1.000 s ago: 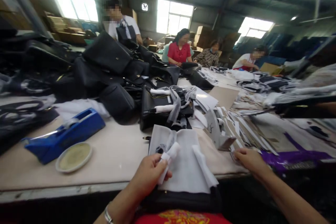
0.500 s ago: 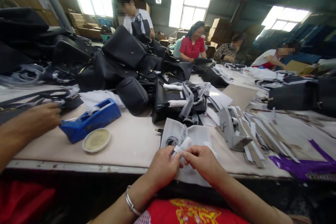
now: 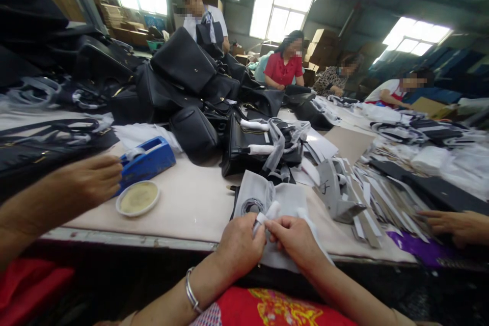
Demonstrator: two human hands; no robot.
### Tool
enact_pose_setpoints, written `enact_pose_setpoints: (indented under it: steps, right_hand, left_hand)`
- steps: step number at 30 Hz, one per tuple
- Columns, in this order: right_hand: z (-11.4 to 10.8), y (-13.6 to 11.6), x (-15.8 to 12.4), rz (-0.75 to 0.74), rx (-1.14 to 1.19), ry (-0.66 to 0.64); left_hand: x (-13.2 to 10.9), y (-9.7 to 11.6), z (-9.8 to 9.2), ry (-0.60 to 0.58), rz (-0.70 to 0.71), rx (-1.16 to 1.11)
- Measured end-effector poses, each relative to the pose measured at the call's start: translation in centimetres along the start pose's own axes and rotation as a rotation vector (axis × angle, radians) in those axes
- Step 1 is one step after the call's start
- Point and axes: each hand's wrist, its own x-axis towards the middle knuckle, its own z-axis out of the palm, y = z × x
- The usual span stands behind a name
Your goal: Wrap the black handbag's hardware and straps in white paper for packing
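Note:
My left hand (image 3: pixel 241 245) is closed around a rolled piece of white wrapping (image 3: pixel 270 212) near the table's front edge. Pinched at the same roll are the fingertips of my right hand (image 3: pixel 292 238), close against the left. Beneath both hands lies a dark bag, mostly hidden, with a white sheet (image 3: pixel 292 196) spread over it. A coiled, wrapped cord or strap (image 3: pixel 252 206) rests on that sheet. Just behind stands a black handbag (image 3: pixel 244 137) with white-wrapped handles.
A co-worker's hand (image 3: pixel 91 178) reaches to a blue tape dispenser (image 3: pixel 153 155) beside a round dish (image 3: pixel 137 198). On the right are a grey dispenser (image 3: pixel 334 193), card strips (image 3: pixel 376 198) and another person's hand (image 3: pixel 454 224). Black bags (image 3: pixel 183 63) are piled behind; several people work beyond.
The co-worker's hand at left has moved right to the blue dispenser. Another hand and a flat black piece have come in at right. My hands keep nearly the same hold.

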Motion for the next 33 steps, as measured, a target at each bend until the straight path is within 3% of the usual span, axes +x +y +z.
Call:
enact_pose_setpoints:
  steps: [6, 12, 23, 27, 33]
  right_hand:
    - [0.3, 0.2, 0.6, -0.025, 0.024, 0.038]
    - [0.0, -0.5, -0.7, 0.051, 0.204, -0.043]
    - [0.1, -0.2, -1.2, 0.034, 0.306, -0.045]
    - [0.0, -0.1, -1.2, 0.025, 0.283, -0.059]
    - [0.1, -0.3, -1.3, -0.012, 0.345, -0.122]
  left_hand:
    - [-0.3, 0.1, 0.2, 0.028, 0.033, 0.125]
    - [-0.1, 0.4, -0.3, 0.061, 0.014, -0.001]
    - [-0.3, 0.6, -0.4, 0.053, 0.029, -0.114]
    - [-0.3, 0.6, -0.5, -0.002, -0.009, -0.303]
    - [0.5, -0.3, -0.9, -0.237, -0.188, -0.748]
